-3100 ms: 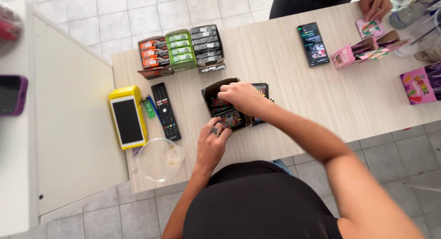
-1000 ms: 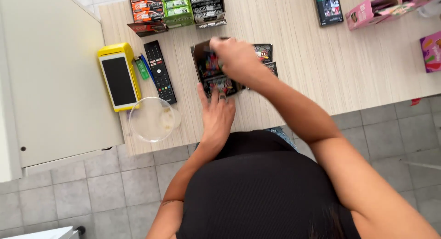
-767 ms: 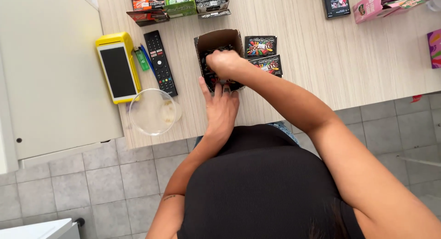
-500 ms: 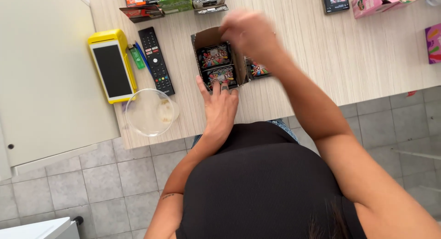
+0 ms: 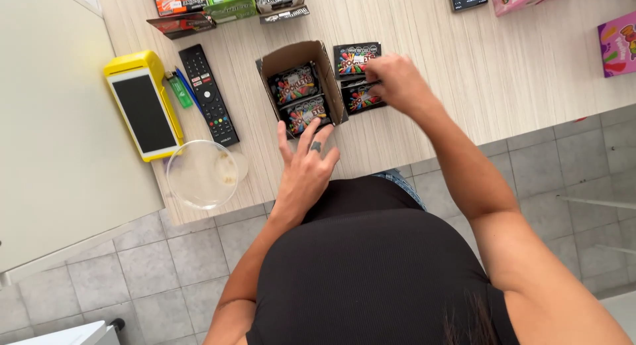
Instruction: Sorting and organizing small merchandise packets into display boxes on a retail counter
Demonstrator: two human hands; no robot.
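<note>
An open brown cardboard box (image 5: 296, 56) stands on the light wooden counter (image 5: 437, 60) with two black candy packets (image 5: 299, 100) lying inside. My left hand (image 5: 306, 166) rests flat against the box's near end, fingers spread. Two more black candy packets (image 5: 356, 58) lie just right of the box. My right hand (image 5: 396, 82) is on the nearer of these, fingers closing on its right edge.
Left of the box lie a black remote (image 5: 209, 93), a green lighter (image 5: 179, 91), a yellow card terminal (image 5: 143, 105) and a clear round bowl (image 5: 202, 174) at the counter's edge. Display cartons (image 5: 225, 1) line the far side; pink boxes (image 5: 616, 43) sit far right.
My right hand left the box, swung up and came down on the loose packets to the right. The box now stands open with two packets showing. My left hand stayed at its near end.
</note>
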